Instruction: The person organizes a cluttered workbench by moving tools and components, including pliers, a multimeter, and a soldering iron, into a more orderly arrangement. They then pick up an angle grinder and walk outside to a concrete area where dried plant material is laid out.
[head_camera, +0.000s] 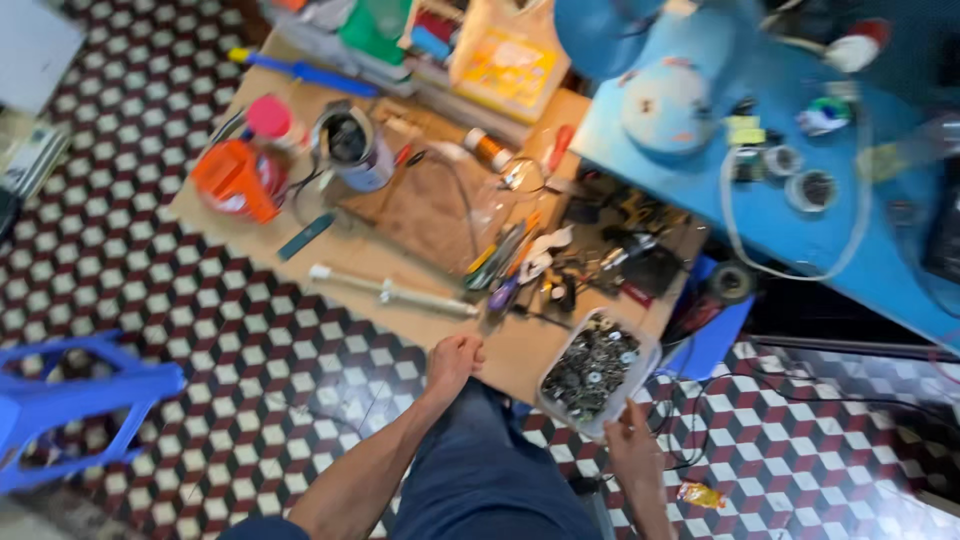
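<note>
Fingers (622, 418) grip screw tub (596, 372) rim.

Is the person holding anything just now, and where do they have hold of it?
The right hand holds a clear tub of metal washers by its near rim. The left hand rests closed at the wooden table's edge, apparently empty.

single head view, steeply downward, fairly high above low cluttered worktable (520, 350) and tiled floor (150, 290)

Both forearms are bare and unsleeved, the left hand (453, 362) and right hand (633, 447) ungloved; dark blue trousers (480, 470) cover the legs.
</note>
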